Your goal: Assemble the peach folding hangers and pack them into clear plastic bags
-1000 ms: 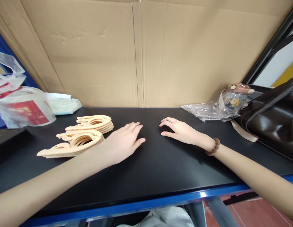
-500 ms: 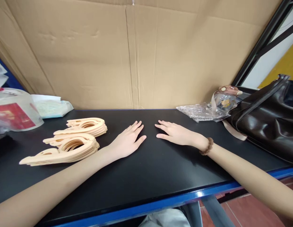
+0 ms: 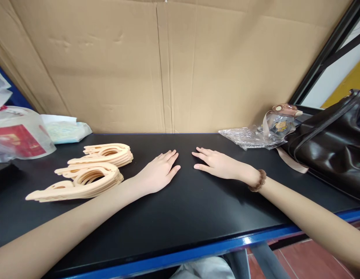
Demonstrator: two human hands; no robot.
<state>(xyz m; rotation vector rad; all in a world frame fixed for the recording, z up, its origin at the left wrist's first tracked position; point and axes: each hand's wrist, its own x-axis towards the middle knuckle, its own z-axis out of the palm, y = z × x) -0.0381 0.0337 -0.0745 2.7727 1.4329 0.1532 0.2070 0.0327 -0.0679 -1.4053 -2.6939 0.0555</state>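
On the translucent white bag (image 3: 43,139) at the left edge, a red panel carries gold marks too blurred to read; the clear bottle (image 3: 281,124) at the right has a small yellow-and-brown cartoon print whose details are too small to make out. A pale packet (image 3: 68,130) lies beside the white bag. The desk (image 3: 168,221) is matte black with a glossy blue front edge, backed by a creased cardboard sheet (image 3: 110,77); red floor tiles (image 3: 307,255) show at lower right. The left hand (image 3: 158,170) and right hand (image 3: 219,162) are palm down at centre frame, fingers loosely spread, apart from each other. Left of centre lie the front stack (image 3: 81,190) and rear stack (image 3: 95,158) of beige, hanger-like pieces, the front one just beside the left forearm. Crinkled clear plastic (image 3: 240,137) and a shiny dark bag (image 3: 336,151) flank the bottle.
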